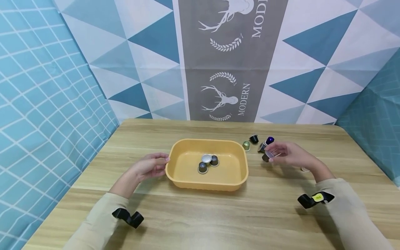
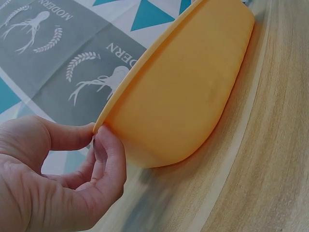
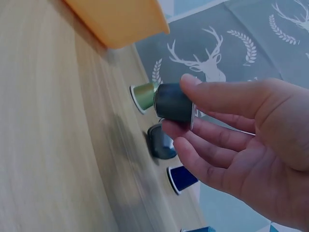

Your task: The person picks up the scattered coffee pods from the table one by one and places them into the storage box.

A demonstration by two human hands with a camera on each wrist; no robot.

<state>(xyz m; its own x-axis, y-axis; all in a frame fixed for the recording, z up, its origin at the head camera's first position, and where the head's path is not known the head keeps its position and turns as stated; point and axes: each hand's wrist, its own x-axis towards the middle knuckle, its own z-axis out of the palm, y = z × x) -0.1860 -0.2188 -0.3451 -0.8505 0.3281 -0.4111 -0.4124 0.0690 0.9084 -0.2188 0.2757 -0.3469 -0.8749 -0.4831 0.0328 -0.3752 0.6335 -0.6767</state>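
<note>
My left hand (image 1: 153, 166) pinches the left rim of a yellow plastic basin (image 1: 204, 185) between thumb and fingers; the left wrist view shows the thumb on top of the rim (image 2: 113, 99). Inside the basin lie a silver-lidded coffee capsule (image 1: 206, 158) and two dark ones (image 1: 202, 167). To the basin's right, my right hand (image 1: 292, 154) holds a dark coffee capsule (image 3: 173, 102) by its rim between thumb and fingers, raised above the table in the right wrist view.
Beyond the held capsule, a green capsule (image 1: 246, 146), a black one (image 1: 253, 139) and a dark blue one (image 1: 269, 140) lie on the wooden table (image 1: 200, 222). A pale capsule rim (image 1: 305, 169) shows under my right wrist. A patterned cloth (image 1: 150, 52) hangs behind.
</note>
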